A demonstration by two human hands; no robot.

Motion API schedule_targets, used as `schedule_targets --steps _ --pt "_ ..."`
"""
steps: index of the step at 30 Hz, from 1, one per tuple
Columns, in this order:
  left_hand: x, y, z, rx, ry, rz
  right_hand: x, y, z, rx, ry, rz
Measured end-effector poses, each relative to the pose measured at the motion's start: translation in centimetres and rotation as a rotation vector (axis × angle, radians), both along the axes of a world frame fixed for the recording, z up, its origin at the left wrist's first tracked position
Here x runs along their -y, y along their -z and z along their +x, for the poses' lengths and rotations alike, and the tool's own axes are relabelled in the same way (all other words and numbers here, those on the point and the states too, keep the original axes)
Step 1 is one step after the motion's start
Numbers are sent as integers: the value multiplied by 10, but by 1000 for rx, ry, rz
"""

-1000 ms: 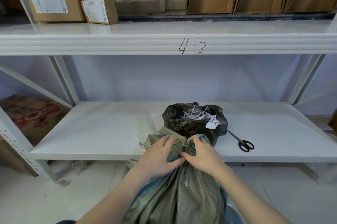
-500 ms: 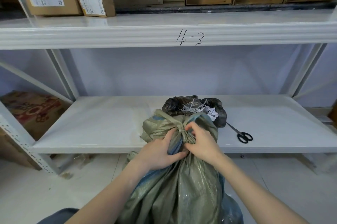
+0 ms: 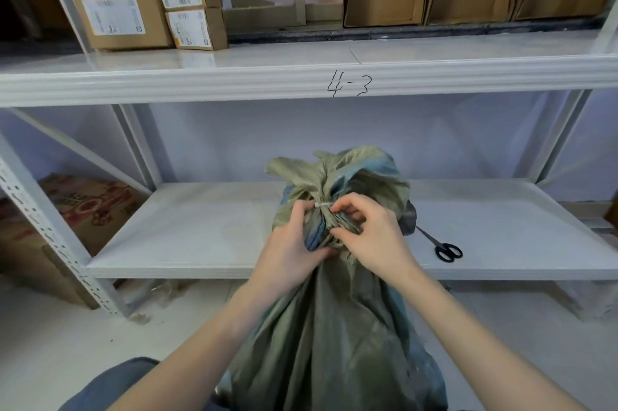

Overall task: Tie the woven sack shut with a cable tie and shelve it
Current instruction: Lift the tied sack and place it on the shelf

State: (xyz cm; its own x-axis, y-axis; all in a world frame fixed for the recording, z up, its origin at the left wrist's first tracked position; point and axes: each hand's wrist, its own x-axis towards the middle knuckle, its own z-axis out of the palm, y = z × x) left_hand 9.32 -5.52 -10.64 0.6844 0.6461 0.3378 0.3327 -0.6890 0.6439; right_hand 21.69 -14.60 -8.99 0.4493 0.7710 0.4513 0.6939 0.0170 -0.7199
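White shelves fill the back. At frame center, one green sack stands, its neck bound by one cable tie. Both hands, left and right, pinch that neck. One pair of scissors lies right; three labelled boxes sit upper left.

I see the lower shelf bare on its left half. Scissors lie right of the sack, blocking that side.
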Motion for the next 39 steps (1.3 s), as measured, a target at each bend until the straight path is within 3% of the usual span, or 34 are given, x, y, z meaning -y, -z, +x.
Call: schedule_targets --steps 8,14,17,22,26,29,32,39 --pt "15 -61 0 193 58 84 18 -54 -6 142 52 134" --pt "25 -149 4 349 110 226 44 -143 -6 288 43 271" --pt "31 -199 4 414 168 294 62 -180 -11 248 -15 310" --pt "45 -281 -3 531 170 439 89 -218 -11 181 7 53" --pt "52 -335 -6 644 189 472 101 -237 -15 120 -99 -200" --pt "65 -365 -4 719 242 488 103 -263 -31 175 -87 -121" --pt "74 -389 -2 773 272 474 103 -290 -44 263 75 16" --pt "82 -412 -16 729 232 512 92 -324 -54 443 257 157"
